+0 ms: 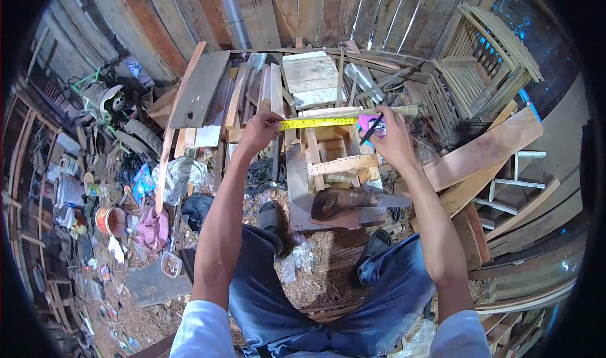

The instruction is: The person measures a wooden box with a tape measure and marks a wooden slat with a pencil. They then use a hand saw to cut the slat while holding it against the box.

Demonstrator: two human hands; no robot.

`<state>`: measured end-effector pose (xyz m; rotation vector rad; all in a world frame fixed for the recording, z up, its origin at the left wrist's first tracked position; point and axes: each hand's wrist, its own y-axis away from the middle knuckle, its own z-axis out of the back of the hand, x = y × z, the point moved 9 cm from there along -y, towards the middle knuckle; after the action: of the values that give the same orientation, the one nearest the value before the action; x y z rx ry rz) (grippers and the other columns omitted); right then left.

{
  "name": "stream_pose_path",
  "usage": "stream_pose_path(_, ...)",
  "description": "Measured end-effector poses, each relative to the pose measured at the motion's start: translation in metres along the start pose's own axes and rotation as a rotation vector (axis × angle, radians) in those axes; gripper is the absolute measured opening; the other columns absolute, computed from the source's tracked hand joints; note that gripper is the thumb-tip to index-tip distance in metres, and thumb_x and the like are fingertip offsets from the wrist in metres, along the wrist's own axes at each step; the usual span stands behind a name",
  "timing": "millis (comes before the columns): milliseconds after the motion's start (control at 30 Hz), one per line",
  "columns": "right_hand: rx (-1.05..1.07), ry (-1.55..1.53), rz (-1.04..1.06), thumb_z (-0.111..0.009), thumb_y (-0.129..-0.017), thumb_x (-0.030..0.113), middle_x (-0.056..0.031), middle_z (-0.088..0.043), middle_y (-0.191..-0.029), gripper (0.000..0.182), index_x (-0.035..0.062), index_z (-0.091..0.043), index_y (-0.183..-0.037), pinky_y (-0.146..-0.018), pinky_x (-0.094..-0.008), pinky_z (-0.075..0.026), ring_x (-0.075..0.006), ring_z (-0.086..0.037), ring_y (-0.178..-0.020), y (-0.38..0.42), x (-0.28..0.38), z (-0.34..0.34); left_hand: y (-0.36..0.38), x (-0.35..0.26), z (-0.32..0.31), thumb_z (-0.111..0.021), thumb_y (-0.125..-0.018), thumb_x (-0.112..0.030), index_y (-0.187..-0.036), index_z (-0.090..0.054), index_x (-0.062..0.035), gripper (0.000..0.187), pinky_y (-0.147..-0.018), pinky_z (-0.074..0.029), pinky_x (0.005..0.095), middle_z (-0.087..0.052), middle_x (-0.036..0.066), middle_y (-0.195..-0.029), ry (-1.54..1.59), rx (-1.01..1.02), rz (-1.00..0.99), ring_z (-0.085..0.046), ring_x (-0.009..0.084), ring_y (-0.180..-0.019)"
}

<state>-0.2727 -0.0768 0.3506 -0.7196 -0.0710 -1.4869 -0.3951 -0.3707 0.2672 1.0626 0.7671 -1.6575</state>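
A yellow tape measure (319, 123) is pulled out straight between my two hands. My left hand (260, 132) pinches the free end of its blade. My right hand (392, 140) is closed around the pink case, with a dark pen (371, 129) held in the same fingers. Close below the blade stands a small wooden frame (344, 164) with short legs and a crossbar. Nearer me, a handsaw (379, 199) with a dark brown handle lies on a low wooden board (302, 197).
Planks (237, 96) and a pale board (310, 74) are piled behind. A slatted wooden chair (476, 68) and a wide plank (486, 145) lie to the right. On the left are a motorbike (120, 115), an orange-and-white bucket (110, 220) and a plastic tub (170, 264). Shavings cover the floor.
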Motion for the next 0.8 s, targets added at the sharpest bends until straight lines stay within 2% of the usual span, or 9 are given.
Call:
stream_pose_path(33, 0.041, 0.025, -0.02, -0.08, -0.067, 0.02, -0.0209, -0.057, -0.115, 0.069, 0.0024, -0.046, -0.123, -0.094, -0.0442, -0.042, -0.0396, -0.052, -0.109, 0.003, 0.008, -0.002, 0.0, 0.006, -0.002, -0.064, -0.084, -0.002, -0.107, -0.064, 0.0043, 0.024, -0.067, -0.051, 0.0319, -0.067, 0.013, -0.084, 0.143, 0.0, 0.054, -0.064, 0.0171, -0.073)
stream_pose_path(133, 0.108, 0.113, -0.007, -0.079, -0.064, 0.011, -0.0201, -0.055, -0.117, 0.068, 0.0026, -0.046, -0.123, -0.097, -0.0438, -0.041, -0.039, -0.05, -0.112, 0.008, -0.001, -0.022, -0.001, 0.01, -0.003, -0.059, -0.089, 0.003, -0.108, -0.063, 0.0025, 0.02, -0.065, -0.049, 0.0244, -0.065, 0.008, -0.09, 0.179, -0.013, 0.082, -0.06, 0.0124, -0.077)
stream_pose_path(167, 0.071, 0.073, 0.038, -0.076, -0.061, 0.002, -0.0194, -0.055, -0.117, 0.068, 0.0027, -0.047, -0.123, -0.098, -0.0435, -0.041, -0.0391, -0.05, -0.113, 0.007, -0.004, -0.025, -0.004, 0.009, -0.003, -0.059, -0.088, 0.004, -0.109, -0.063, 0.0025, 0.021, -0.064, -0.049, 0.0246, -0.065, 0.007, -0.089, 0.133, -0.009, 0.054, -0.06, 0.0119, -0.076)
stream_pose_path(367, 0.067, -0.096, 0.014, -0.069, -0.064, -0.004, -0.0167, -0.054, -0.118, 0.058, 0.0066, -0.051, -0.118, -0.093, -0.0437, -0.044, -0.0378, -0.05, -0.11, -0.003, -0.014, -0.019, -0.003, 0.006, 0.001, -0.066, -0.081, 0.002, -0.104, -0.065, 0.0018, 0.024, -0.06, -0.047, 0.0268, -0.067, 0.008, -0.078, -0.006, -0.043, -0.042, -0.06, 0.0123, -0.066)
stream_pose_path(467, 0.108, 0.057, 0.071, -0.068, -0.068, -0.002, -0.0148, -0.055, -0.116, 0.053, 0.0068, -0.052, -0.117, -0.09, -0.0431, -0.045, -0.0364, -0.051, -0.108, 0.002, 0.001, -0.012, -0.001, 0.0, 0.005, -0.066, -0.08, 0.002, -0.105, -0.066, 0.0003, 0.025, -0.062, -0.048, 0.0284, -0.068, 0.01, -0.081, -0.046, -0.055, -0.06, -0.061, 0.0138, -0.067)
stream_pose_path(500, 0.094, 0.099, 0.087, -0.068, -0.071, 0.001, -0.0147, -0.057, -0.109, 0.052, 0.0083, -0.053, -0.121, -0.087, -0.0438, -0.046, -0.0365, -0.053, -0.104, 0.003, 0.009, -0.007, -0.002, 0.0, 0.005, -0.066, -0.08, 0.001, -0.105, -0.066, 0.0001, 0.025, -0.063, -0.048, 0.029, -0.068, 0.01, -0.082, -0.076, -0.067, -0.077, -0.061, 0.0142, -0.068)
stream_pose_path(600, -0.062, 0.019, 0.131, -0.066, -0.08, 0.007, -0.0141, -0.062, -0.103, 0.041, 0.0094, -0.057, -0.12, -0.083, -0.0405, -0.048, -0.0332, -0.058, -0.098, -0.003, 0.01, 0.0, -0.002, 0.002, 0.002, -0.065, -0.081, 0.001, -0.105, -0.066, -0.0005, 0.025, -0.064, -0.049, 0.03, -0.069, 0.011, -0.086, -0.1, -0.076, -0.065, -0.062, 0.0154, -0.069)
stream_pose_path(700, -0.098, -0.414, -0.081, -0.065, -0.087, 0.014, -0.0113, -0.067, -0.095, 0.027, 0.0078, -0.064, -0.112, -0.078, -0.0346, -0.049, -0.0249, -0.064, -0.088, -0.007, 0.001, -0.003, -0.003, 0.002, 0.003, -0.064, -0.081, 0.001, -0.105, -0.066, 0.0002, 0.024, -0.064, -0.049, 0.0298, -0.069, 0.012, -0.086, -0.097, -0.079, -0.074, -0.063, 0.0156, -0.07)
stream_pose_path(800, -0.021, -0.482, -0.143, -0.066, -0.088, 0.021, -0.009, -0.07, -0.092, 0.021, 0.006, -0.069, -0.103, -0.075, -0.0299, -0.049, -0.0178, -0.064, -0.082, -0.011, 0.0, -0.016, -0.009, 0.01, 0.0, -0.063, -0.083, 0.002, -0.104, -0.066, 0.0026, 0.021, -0.064, -0.049, 0.029, -0.069, 0.012, -0.084, -0.003, -0.054, -0.048, -0.063, 0.015, -0.071)
